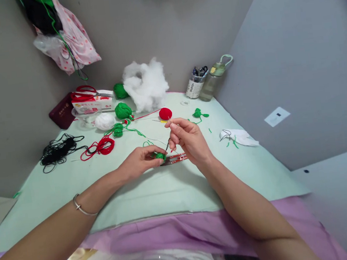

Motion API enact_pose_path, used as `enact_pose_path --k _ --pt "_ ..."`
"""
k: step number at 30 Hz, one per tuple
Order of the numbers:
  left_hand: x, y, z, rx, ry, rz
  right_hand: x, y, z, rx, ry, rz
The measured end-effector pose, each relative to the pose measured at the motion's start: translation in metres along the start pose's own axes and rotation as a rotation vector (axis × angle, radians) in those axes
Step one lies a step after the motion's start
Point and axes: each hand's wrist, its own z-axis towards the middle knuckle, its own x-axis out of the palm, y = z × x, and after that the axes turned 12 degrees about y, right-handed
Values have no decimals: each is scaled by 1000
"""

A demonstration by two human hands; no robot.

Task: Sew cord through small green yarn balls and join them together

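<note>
My left hand (141,162) rests low over the table, its fingers closed round a small green yarn piece (160,155). Raised to the right of it, my right hand (188,138) pinches a thin needle (169,120) between thumb and fingertips. Black thread (167,144) runs from the green piece up to the right hand. Below the right hand lie red-handled snips (175,159), partly covered by the fingers. A red yarn ball (165,113) sits just beyond the hands.
White stuffing (146,85) is heaped at the back beside a green yarn ball (123,110). Black yarn (58,151) and red yarn (102,147) lie at left. Red scissors (86,92) rest on a box. A bottle (213,81) and pen cup (195,85) stand back right.
</note>
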Motion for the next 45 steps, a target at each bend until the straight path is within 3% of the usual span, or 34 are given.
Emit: enact_pose_path --k 10,14,20,23,28,34,39,45 --pt "-12 6 -2 42 -39 -285 -8 9 -3 -29 -66 -93" --pt "-11 4 0 55 -95 -319 -7 9 -3 -116 -117 -169" --pt "-12 -2 -1 87 -236 -275 -4 -1 -6 -232 -201 -599" --pt "-16 -1 0 126 -280 -278 -1 -8 -7 -249 -156 -828" --pt "-21 2 0 165 -293 -311 1 -14 -7 -179 18 -948" --pt "-25 5 -2 177 -303 -300 2 -14 -7 -83 33 -838" --pt "-26 6 -1 183 -302 -366 0 -7 -6 -118 -123 -578" --pt "-28 8 0 156 -298 -379 1 5 -12 -268 -295 -553"
